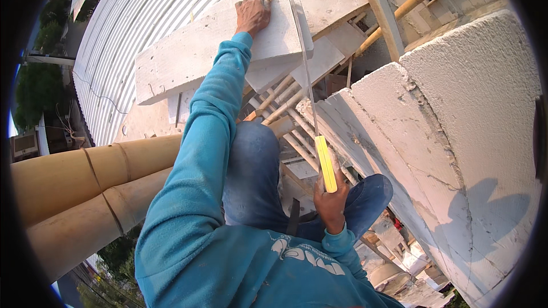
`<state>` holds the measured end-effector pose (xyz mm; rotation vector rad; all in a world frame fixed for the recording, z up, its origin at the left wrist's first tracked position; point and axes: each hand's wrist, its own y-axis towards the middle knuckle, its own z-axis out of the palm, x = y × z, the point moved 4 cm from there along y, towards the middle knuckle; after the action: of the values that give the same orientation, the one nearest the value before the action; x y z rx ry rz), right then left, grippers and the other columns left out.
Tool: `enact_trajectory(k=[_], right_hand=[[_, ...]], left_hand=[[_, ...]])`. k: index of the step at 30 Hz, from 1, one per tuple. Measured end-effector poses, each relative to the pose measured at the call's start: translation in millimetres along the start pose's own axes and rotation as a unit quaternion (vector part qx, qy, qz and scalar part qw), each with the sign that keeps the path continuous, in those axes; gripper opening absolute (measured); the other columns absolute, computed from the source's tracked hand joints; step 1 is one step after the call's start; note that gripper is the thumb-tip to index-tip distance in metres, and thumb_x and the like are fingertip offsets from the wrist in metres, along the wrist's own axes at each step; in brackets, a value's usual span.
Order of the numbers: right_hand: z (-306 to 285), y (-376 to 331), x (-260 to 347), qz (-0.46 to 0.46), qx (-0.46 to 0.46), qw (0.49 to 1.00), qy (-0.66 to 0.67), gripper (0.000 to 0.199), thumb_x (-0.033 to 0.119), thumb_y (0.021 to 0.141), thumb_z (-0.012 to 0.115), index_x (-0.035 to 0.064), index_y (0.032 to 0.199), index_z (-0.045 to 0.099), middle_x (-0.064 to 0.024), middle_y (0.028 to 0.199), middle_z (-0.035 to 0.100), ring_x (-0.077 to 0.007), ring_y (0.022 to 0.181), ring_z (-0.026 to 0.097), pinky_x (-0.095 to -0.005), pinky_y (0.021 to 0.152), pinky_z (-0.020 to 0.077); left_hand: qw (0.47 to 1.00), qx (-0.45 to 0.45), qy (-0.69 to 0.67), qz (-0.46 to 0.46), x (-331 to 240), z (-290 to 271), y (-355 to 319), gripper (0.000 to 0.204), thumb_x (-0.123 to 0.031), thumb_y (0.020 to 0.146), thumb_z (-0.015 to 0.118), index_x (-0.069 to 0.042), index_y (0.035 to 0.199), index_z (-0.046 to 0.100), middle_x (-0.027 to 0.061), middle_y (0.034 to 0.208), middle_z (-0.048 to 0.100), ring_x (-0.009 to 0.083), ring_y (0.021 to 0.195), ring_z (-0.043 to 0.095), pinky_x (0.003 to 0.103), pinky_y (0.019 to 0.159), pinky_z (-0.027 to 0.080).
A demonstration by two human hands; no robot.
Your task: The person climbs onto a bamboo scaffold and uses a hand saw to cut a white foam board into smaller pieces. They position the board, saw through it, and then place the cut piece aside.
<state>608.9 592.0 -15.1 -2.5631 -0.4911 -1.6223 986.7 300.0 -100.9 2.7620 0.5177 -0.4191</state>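
Note:
A long pale lightweight concrete block (191, 63) lies slantwise ahead of me on a stack of boards. My left hand (254, 14) bears down on its top, with the fingers bent over the far edge. In my right hand (331, 197) is a hand saw with a yellow handle (325, 162), gripped in closed fingers. The thin saw blade (305, 74) crosses the right end of the block, seemingly in a cut that leaves a narrow strip to its right. How deep the blade sits I cannot tell.
A rough block wall (485, 137) rises close on the right. Thick bamboo poles (103, 162) cross at the left. Bamboo slats (288, 105) with gaps lie below my knees, high above ground. Corrugated roofing (137, 28) spreads at the far left. A curved board (379, 11) stands ahead.

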Motion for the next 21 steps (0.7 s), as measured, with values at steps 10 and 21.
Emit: enact_trajectory(k=[10,21], right_hand=[[17,33,-23,0.021,0.006,0.999,0.043,0.068,-0.010,0.080,0.053,-0.0028,0.146,0.041,-0.0292,0.130,0.059,-0.0391,0.118,0.062,-0.0417,0.096,0.0513],[38,84,-33,0.080,0.000,0.997,0.012,0.051,-0.003,0.086,0.060,-0.0053,0.137,0.051,-0.0285,0.110,0.068,-0.0349,0.099,0.071,-0.0404,0.085,0.0546]], left_hand=[[1.000,0.000,0.006,0.000,1,-4,5,0.046,-0.040,0.103,0.040,-0.005,0.121,0.065,0.0160,0.125,0.064,0.0334,0.123,0.054,0.050,0.108,0.033],[1.000,0.008,0.008,0.022,0,7,1,0.046,-0.039,0.103,0.039,-0.007,0.124,0.065,0.0158,0.125,0.064,0.0329,0.124,0.053,0.051,0.108,0.032]])
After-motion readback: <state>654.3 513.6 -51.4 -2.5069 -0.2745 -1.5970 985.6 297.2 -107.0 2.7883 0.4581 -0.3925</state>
